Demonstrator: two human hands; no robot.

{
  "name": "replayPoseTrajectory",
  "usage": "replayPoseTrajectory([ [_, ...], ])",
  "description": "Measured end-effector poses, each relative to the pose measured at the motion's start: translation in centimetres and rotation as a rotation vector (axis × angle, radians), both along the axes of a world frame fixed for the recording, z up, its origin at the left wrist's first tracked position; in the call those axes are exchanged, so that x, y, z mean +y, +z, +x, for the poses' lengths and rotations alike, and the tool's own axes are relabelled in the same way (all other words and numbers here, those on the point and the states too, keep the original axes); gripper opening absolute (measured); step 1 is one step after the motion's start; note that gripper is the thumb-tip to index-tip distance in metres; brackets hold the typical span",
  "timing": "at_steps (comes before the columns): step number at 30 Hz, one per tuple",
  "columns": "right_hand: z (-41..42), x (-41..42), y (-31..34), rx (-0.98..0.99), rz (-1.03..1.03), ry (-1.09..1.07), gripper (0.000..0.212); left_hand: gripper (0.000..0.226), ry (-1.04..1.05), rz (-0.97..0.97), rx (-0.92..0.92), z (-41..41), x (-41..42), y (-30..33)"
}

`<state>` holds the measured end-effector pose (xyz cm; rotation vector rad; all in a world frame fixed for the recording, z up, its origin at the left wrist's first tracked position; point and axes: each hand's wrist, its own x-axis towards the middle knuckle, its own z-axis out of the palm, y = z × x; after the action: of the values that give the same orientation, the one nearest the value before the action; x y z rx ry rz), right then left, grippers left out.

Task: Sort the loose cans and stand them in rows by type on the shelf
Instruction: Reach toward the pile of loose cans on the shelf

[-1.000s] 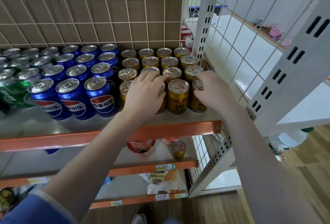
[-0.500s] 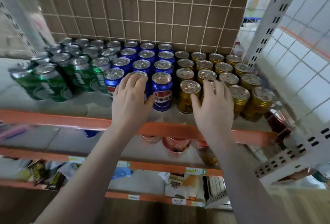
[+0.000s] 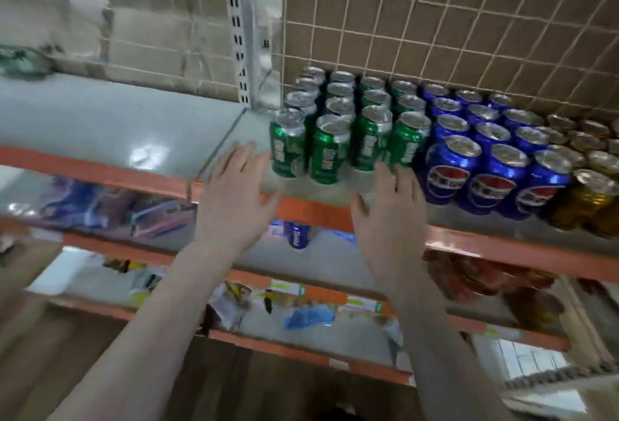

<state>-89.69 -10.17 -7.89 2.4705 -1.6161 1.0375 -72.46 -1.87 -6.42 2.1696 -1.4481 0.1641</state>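
On the grey shelf with an orange front lip (image 3: 315, 211), cans stand upright in rows by type. Green cans (image 3: 330, 152) are on the left, blue cans (image 3: 485, 179) in the middle, and gold cans (image 3: 589, 196) at the right edge of view. My left hand (image 3: 234, 199) hovers with straight, spread fingers just left of the front green cans, fingertips close to the leftmost one. My right hand (image 3: 388, 216) is spread flat in front of the green and blue rows, holding nothing. The picture is blurred by motion.
A lone blue can (image 3: 299, 234) stands on the shelf below. Lower shelves hold snack packets (image 3: 308, 315). A bare grey shelf section (image 3: 110, 125) lies to the left, past a perforated upright (image 3: 239, 28). A wire grid over brown board (image 3: 435, 35) backs the cans.
My view has swung left, from the gold cans to the green ones. Both hands left the blue and gold cans and moved left, now spread in front of the green rows.
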Motion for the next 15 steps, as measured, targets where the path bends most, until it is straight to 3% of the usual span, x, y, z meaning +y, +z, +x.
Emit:
replayPoseTrajectory([
  [5,8.4,1.2,1.5,-0.043,0.000,0.072,0.047,0.051,0.069,-0.027,0.046,7.7,1.9,0.3],
  [15,25.4,0.8,0.7,-0.001,0.059,0.146,0.050,0.055,0.141,-0.007,-0.018,24.5,1.0,-0.4],
])
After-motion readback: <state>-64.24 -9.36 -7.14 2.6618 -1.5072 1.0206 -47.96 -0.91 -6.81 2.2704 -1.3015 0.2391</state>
